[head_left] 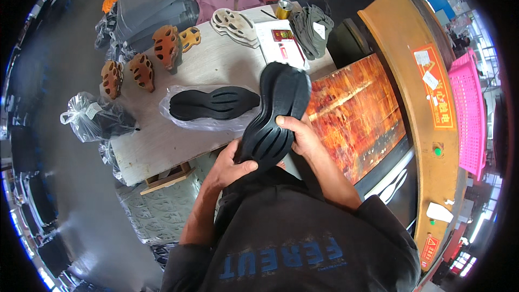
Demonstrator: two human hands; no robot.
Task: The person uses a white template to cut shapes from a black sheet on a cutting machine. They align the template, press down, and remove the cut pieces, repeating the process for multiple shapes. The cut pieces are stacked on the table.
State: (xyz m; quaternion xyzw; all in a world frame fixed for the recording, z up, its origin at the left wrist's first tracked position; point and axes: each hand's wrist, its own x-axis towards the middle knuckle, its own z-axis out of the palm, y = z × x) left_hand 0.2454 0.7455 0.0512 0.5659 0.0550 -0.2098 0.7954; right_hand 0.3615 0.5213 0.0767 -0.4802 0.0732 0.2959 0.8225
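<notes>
Between my two hands is a stack of black shoe soles (pixel 284 94), tilted up in front of my body. My left hand (pixel 232 167) grips its lower end, thumb on top. Higher up on the right edge, my right hand (pixel 297 135) is closed round it, thumb pressed on the upper face. The fingers beneath are mostly hidden. Just left of the stack, more black soles (pixel 213 104) lie flat on a clear plastic bag (pixel 243 123) on the pale table (pixel 162 148).
Brown cutting dies (pixel 166 46) stand at the table's far left, near a tied plastic bag (pixel 97 116). White cut pieces (pixel 235 26), a can (pixel 284 9) and grey fabric (pixel 312 30) lie farther back. An orange machine (pixel 427 92) and stained board (pixel 357 113) flank my right.
</notes>
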